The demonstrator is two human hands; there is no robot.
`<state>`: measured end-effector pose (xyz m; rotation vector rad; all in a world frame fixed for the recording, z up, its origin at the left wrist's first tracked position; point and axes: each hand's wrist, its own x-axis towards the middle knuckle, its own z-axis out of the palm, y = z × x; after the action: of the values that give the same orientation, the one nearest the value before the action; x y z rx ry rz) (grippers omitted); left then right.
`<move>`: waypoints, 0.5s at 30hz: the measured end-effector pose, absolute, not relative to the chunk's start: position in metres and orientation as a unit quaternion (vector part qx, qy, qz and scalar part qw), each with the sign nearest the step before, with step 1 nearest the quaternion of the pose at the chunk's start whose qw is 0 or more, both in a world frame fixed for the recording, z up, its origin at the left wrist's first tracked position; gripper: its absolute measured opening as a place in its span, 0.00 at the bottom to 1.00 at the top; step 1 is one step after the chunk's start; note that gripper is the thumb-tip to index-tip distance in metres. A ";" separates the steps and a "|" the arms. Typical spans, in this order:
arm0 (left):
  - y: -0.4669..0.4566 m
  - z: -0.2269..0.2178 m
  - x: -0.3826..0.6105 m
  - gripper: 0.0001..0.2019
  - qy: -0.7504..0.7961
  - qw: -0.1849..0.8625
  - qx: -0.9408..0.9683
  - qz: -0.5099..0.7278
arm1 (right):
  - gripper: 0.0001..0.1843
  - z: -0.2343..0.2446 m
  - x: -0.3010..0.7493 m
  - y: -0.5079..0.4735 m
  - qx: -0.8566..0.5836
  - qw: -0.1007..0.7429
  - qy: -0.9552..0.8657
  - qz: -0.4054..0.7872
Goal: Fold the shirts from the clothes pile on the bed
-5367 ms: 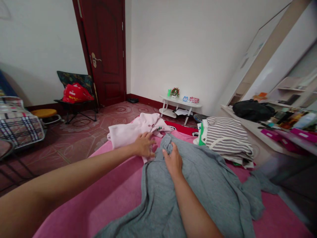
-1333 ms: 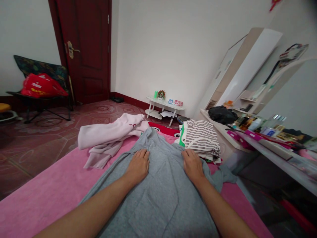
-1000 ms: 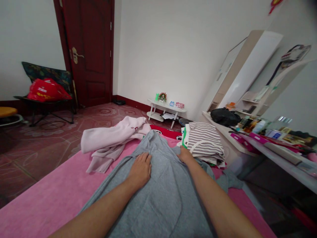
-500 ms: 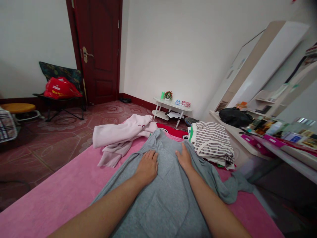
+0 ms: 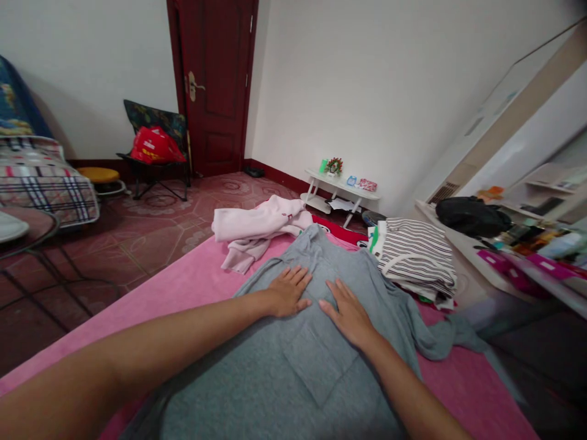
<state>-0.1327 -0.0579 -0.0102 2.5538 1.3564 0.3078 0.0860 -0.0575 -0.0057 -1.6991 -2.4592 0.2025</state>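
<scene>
Grip open on both sides: my left hand (image 5: 288, 290) and right hand (image 5: 348, 311) lie flat, fingers spread, on the grey shirt (image 5: 321, 366) beneath them on the bed (image 5: 192, 287). Smoothing, I judge; lifting an edge would need pinching fingers.

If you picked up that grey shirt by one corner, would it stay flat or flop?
Probably flop: the grey shirt lies wrinkled, its sleeve trailing limp over the pink blanket. Pushed, it would likely bunch up under the left hand and right hand.
</scene>
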 end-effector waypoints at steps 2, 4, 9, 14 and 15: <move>-0.081 -0.005 -0.152 0.34 0.432 0.137 0.887 0.086 | 0.40 -0.002 0.089 -0.074 -0.574 0.075 -0.812 0.069; -0.107 0.002 -0.174 0.34 0.406 0.155 0.896 0.086 | 0.44 0.000 0.094 -0.079 -0.604 0.104 -0.787 0.064; -0.163 0.018 -0.231 0.25 0.419 0.193 0.880 0.115 | 0.50 0.002 0.101 -0.059 -0.655 0.210 -0.711 0.143; -0.203 0.029 -0.272 0.22 0.647 0.134 0.736 0.147 | 0.14 0.013 0.087 -0.049 -0.639 0.212 -0.662 0.329; -0.211 0.031 -0.276 0.23 0.673 0.137 0.715 0.130 | 0.11 0.019 0.082 -0.049 -0.625 0.226 -0.649 0.370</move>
<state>-0.2763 -0.2107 0.0309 2.0683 1.9484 0.3765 0.0825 -0.0485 0.0191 -1.7243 -1.7888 1.0189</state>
